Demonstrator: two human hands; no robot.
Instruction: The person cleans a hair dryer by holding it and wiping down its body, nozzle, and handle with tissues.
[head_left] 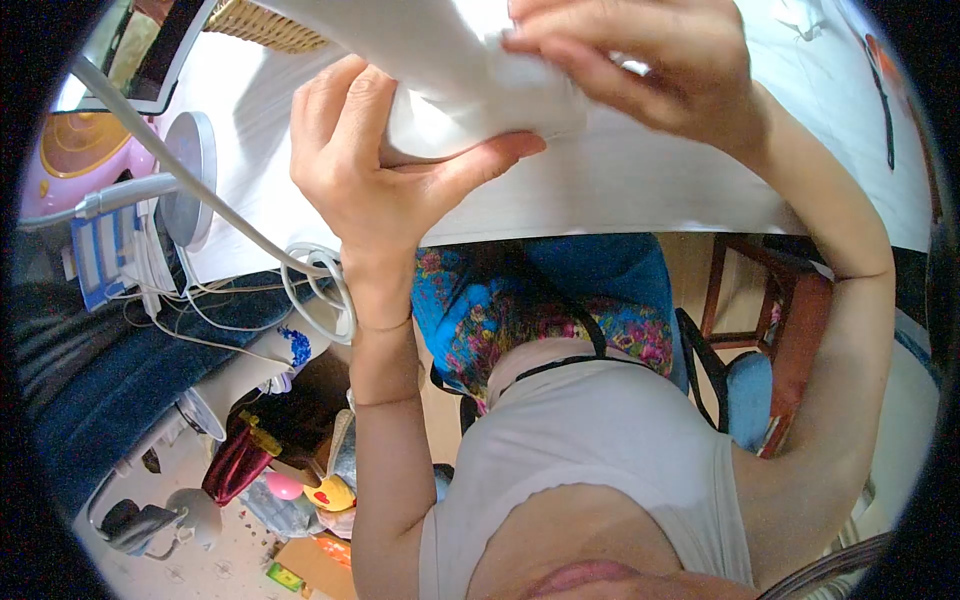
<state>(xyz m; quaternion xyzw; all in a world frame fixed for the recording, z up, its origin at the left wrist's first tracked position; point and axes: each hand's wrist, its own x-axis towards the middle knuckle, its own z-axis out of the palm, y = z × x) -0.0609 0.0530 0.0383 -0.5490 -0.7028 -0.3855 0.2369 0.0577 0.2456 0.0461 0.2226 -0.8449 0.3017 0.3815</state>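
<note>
A smooth white object (450, 125) with a broad rounded end and a thick neck is tilted above the white tabletop; its exact kind does not show. Wrapped around its lower left part is my left hand (360, 160), with the thumb stretched along the near edge. At its upper right, my right hand (660, 70) has curled fingers, thumb and fingertips close together against the white surface. Those fingertips are slightly blurred, and anything pinched between them is too unclear to name.
The white-covered table (640, 190) ends close to my body. A grey cable (230, 220) coils at its left edge, beside a round grey disc (188, 178) and a pink-and-yellow item (90, 155). A wicker basket (265, 25) stands behind. A wooden stool (800, 340) is below right.
</note>
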